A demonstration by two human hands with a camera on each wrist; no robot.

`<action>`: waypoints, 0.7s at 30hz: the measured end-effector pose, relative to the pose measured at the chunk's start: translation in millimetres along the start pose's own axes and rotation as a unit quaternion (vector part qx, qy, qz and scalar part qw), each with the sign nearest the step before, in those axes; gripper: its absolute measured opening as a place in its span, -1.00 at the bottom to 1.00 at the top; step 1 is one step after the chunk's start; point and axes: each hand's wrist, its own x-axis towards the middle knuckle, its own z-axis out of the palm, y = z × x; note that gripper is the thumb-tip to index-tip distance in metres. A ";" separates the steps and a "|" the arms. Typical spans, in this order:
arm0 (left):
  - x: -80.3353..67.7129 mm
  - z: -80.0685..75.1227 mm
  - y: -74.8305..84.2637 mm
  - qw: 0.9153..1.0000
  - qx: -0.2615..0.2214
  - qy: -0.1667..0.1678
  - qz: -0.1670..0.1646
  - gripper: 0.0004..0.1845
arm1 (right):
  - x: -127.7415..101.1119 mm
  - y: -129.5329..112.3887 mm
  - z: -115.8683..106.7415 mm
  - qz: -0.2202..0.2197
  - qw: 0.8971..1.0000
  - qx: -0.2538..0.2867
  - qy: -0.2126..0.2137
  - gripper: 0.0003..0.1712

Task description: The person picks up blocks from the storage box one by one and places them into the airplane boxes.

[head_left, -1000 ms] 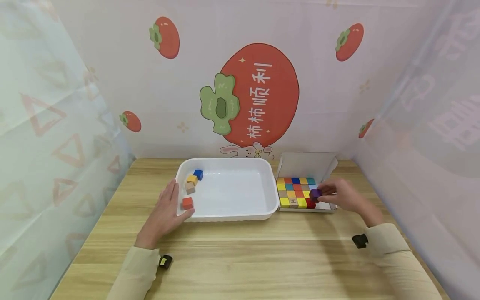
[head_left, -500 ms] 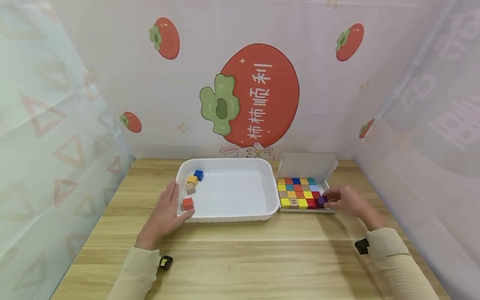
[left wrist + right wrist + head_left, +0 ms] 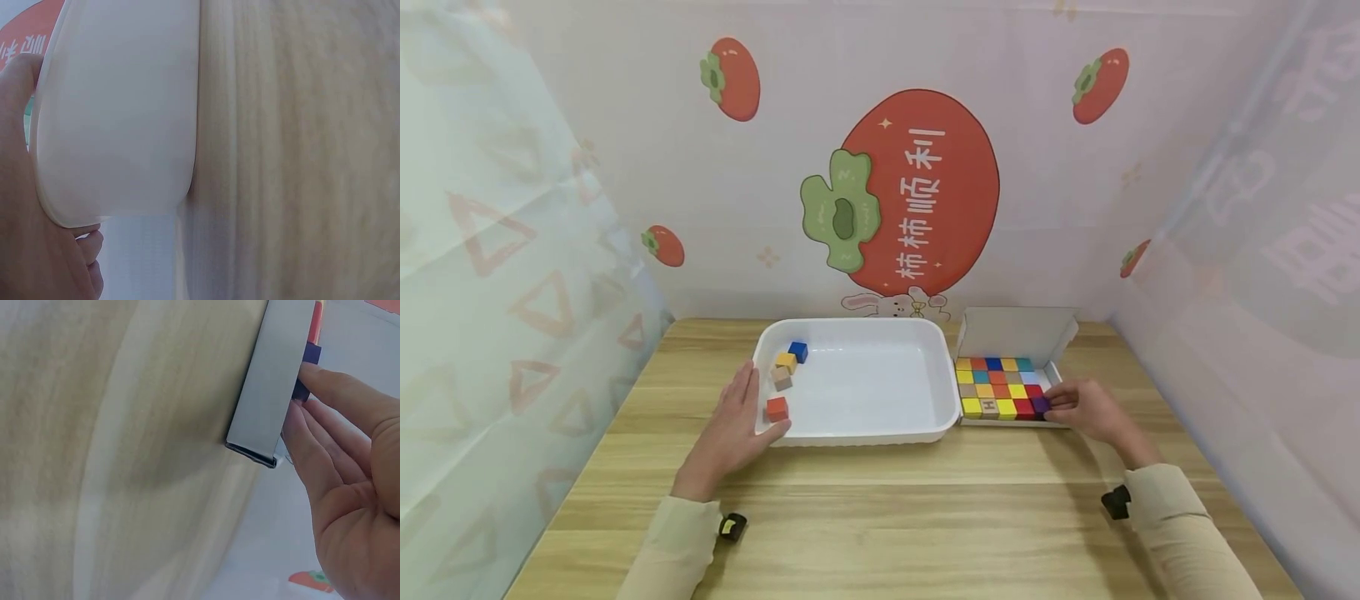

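Note:
My right hand (image 3: 1092,410) pinches a purple cube block (image 3: 1040,405) at the right end of the front row in a white cardboard box (image 3: 1017,333). In the right wrist view, the purple block (image 3: 312,354) stands partly above the box wall (image 3: 273,375), with a fingertip against it. Straight-fingered, my left hand (image 3: 727,427) rests on the front left corner of a white tray (image 3: 868,387). Its thumb lies over the front rim and its other fingers run along the left side. Rows of coloured cube blocks (image 3: 997,390) fill much of the box.
Inside the tray's left side lie a blue block (image 3: 798,352), a yellow block (image 3: 786,362), a plain wood block (image 3: 782,378) and a red block (image 3: 777,409). The box lid stands raised at the back. Printed cloth walls surround the wooden table (image 3: 880,517).
My right hand has carried the purple block right and down, from above the box into the front row beside a red block. The left hand stays on the tray.

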 end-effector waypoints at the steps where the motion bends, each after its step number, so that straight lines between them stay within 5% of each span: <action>1: 0.0 -0.2 0.0 1.000 -0.002 0.001 0.000 0.22 | -0.2 -0.1 0.9 0.008 1.000 0.005 0.003 -0.64; 11: -0.9 -1.9 1.4 1.000 -0.008 0.006 0.010 0.22 | -3.6 -10.5 -2.1 0.017 1.000 -0.001 -0.002 -0.55; 21: -0.2 -1.3 0.1 1.000 -0.005 -0.001 0.004 0.23 | 7.6 -76.6 0.9 -0.056 0.997 -0.054 0.007 -0.55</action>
